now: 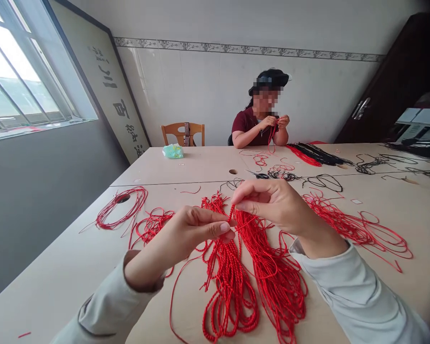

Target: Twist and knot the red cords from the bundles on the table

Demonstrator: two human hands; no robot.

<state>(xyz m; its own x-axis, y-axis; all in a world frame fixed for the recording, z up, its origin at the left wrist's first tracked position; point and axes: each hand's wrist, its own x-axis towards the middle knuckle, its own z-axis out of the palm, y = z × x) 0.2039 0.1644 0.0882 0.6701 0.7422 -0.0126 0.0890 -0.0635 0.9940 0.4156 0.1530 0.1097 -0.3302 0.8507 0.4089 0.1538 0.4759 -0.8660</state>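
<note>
My left hand [200,231] pinches a thin red cord between thumb and fingers, just left of the middle of the view. Slightly higher and to the right, my right hand [268,203] is closed in a pinch on the same red cord. A short braided stretch of the cord [231,213] runs between the two hands, and a loose end trails down over the table. Beneath my hands lie two thick bundles of braided red cord, one on the left [229,282] and one on the right [268,258].
Loose red cord lies at left [120,210] and right [365,229] on the table [75,267]. Scissors [260,175], black cords [322,155] and a green packet [173,151] are farther back. Across the table, a person [247,122] holds red cord near a wooden chair [168,131].
</note>
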